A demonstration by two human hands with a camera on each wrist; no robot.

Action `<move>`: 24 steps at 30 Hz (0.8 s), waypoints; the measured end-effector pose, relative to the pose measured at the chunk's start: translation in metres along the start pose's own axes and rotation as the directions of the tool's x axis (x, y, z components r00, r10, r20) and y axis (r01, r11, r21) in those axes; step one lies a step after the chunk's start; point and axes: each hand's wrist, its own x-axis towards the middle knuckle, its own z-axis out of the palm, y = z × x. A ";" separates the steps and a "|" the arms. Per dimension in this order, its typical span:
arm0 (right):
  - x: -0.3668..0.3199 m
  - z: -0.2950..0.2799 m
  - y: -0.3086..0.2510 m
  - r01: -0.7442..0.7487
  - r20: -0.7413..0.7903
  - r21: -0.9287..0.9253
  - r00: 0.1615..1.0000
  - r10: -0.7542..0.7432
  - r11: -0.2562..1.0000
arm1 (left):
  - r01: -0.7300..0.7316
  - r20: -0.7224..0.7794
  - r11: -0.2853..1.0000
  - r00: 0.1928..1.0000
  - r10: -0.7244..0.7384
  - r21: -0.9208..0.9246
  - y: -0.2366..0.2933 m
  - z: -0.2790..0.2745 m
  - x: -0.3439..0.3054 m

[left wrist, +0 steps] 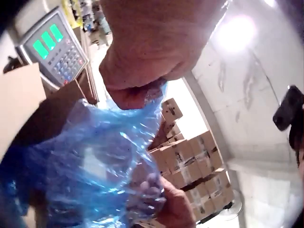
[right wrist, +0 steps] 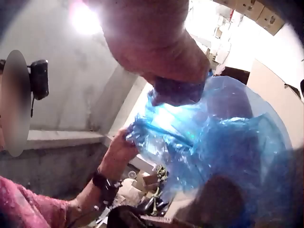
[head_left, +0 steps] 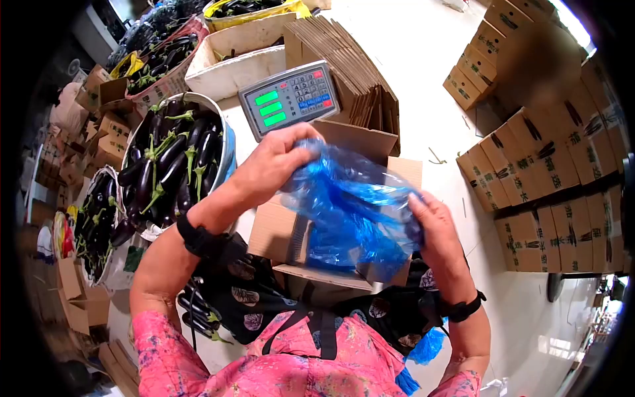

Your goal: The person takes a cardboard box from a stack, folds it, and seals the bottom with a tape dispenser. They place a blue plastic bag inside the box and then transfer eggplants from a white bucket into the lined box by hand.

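A blue see-through plastic bag (head_left: 357, 205) stretches between the two hands, above an open cardboard box (head_left: 272, 231). The left hand (head_left: 281, 159) pinches the bag's upper left edge, thumb against fingers. On the other side the right hand (head_left: 436, 231) grips the bag's right edge, its fingers partly behind the film. In the left wrist view the bag (left wrist: 95, 166) hangs crumpled below the left hand (left wrist: 147, 52). The right wrist view has the film (right wrist: 228, 147) spread out under the right hand (right wrist: 161, 57). The bag hides much of the box's inside.
A scale (head_left: 290, 99) with lit green displays stands beyond the box, beside stacked flat cardboard (head_left: 350, 59). Tubs of eggplants (head_left: 173, 159) are at the left. Packed cartons (head_left: 542, 159) are piled at the right. More eggplants (head_left: 198, 309) lie near the person's lap.
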 end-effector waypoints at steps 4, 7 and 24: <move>0.006 -0.042 0.000 0.064 -0.136 0.085 0.989 -0.052 0.994 | 0.269 0.243 0.949 0.922 -0.303 0.161 0.006 -0.026 -0.017; 0.007 -0.050 0.001 0.080 -0.142 0.013 0.987 -0.078 0.997 | 0.242 0.418 0.921 0.835 -0.358 0.306 0.002 -0.051 -0.026; 0.072 -0.065 -0.001 0.019 -0.147 0.152 0.989 0.004 0.988 | 0.094 -0.327 0.980 0.945 -0.032 0.176 -0.085 -0.089 0.043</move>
